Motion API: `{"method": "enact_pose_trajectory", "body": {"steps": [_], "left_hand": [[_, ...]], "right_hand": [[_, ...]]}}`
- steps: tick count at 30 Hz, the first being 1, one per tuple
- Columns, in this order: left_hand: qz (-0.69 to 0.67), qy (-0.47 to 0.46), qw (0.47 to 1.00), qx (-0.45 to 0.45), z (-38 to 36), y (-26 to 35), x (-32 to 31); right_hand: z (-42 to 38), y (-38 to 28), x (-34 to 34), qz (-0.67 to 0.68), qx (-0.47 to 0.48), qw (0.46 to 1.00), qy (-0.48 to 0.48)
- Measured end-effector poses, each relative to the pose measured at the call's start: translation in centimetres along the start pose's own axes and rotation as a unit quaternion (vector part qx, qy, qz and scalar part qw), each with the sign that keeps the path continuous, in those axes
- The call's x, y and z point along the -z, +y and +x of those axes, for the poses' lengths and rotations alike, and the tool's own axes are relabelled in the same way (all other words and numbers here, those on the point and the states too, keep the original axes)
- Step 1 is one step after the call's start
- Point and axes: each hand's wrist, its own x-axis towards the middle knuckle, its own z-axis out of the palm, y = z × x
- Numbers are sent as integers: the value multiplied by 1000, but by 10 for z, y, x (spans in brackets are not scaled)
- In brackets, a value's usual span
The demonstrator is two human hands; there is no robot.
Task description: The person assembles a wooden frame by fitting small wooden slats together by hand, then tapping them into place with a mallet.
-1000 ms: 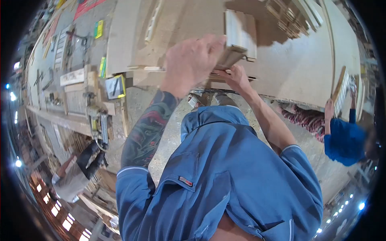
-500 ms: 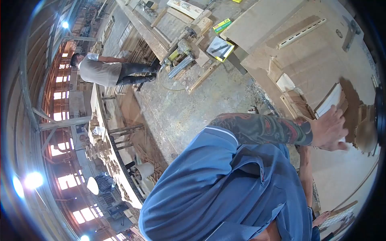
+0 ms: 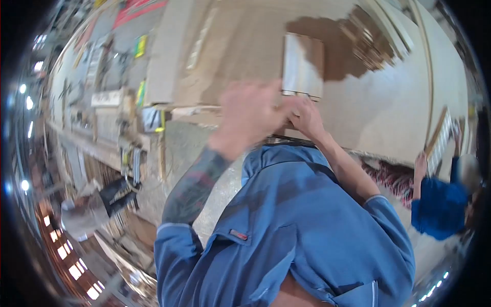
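Note:
My left hand [image 3: 250, 112], at the end of a tattooed forearm, is smeared by motion over the near edge of the worktable [image 3: 358, 117]. Close beside it, my right hand [image 3: 308, 118] has its fingers curled in; what they hold, if anything, I cannot make out. Just beyond both hands lies a short stack of flat wooden pieces [image 3: 303, 66], pale on its left side and brown on its right. Farther back on the table, a bundle of thin wooden slats [image 3: 365, 38] casts a dark shadow.
A perforated strip [image 3: 202, 41] lies on the left part of the table. Long pale strips [image 3: 391, 25] run along the back right. At the right, a person in blue [image 3: 440, 204] holds a light patterned strip [image 3: 441, 143]. Another person [image 3: 84, 215] is at the far left.
My view has swung round, bringing the table in front of me. My left hand, spread over the wooden pieces before, is now beside my right hand at the near edge.

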Motion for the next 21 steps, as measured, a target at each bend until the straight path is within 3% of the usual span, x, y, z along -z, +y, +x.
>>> {"method": "enact_pose_trajectory", "body": {"steps": [2,3,5,12,19,21], "left_hand": [[-20,125,992,13,-1,-16,-11],[-26,120,992,5,-2,-16,-12],[-6,49,996,79,-4,-12,-10],[-2,19,996,86,-5,-6,-6],[-13,32,995,91,-6,-8,-8],[-20,51,995,81,-5,-9,-10]], "right_hand": [[21,26,4,-25,-71,989,127],[33,37,0,-28,-81,988,131],[60,50,-11,-199,-78,957,194],[96,18,-65,-202,-41,968,144],[119,-11,-60,-204,-145,950,186],[128,-13,-56,-209,-198,947,144]]}}
